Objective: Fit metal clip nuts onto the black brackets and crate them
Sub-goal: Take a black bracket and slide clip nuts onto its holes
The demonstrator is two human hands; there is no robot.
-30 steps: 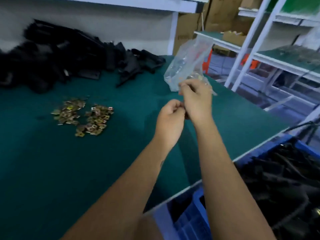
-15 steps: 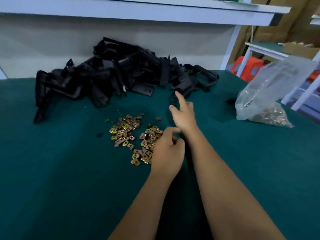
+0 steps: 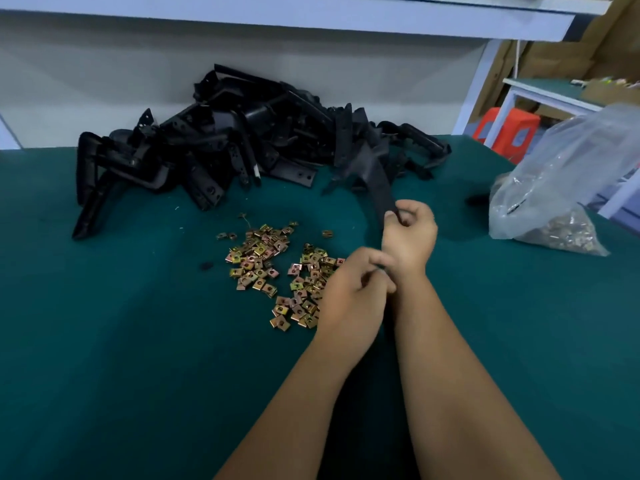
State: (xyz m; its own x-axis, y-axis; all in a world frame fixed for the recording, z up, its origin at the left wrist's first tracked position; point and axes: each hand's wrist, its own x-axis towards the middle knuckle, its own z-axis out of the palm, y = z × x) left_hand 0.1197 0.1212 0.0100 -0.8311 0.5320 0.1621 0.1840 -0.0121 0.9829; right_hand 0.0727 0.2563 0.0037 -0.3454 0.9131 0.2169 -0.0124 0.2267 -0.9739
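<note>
Black bracket pinched in the right hand near the surface's back edge, left hand's grip curled, contents unclear, so I'd square a clip nut and push it fully home.

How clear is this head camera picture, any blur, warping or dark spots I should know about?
Head view: wide-angle warping bends the white shelf edge and the green table; corners darken. The left hand is slightly smeared, so what it pinches is unclear. The right hand gripping a black bracket reads fairly sharp. The bracket pile loses detail in black.
</note>
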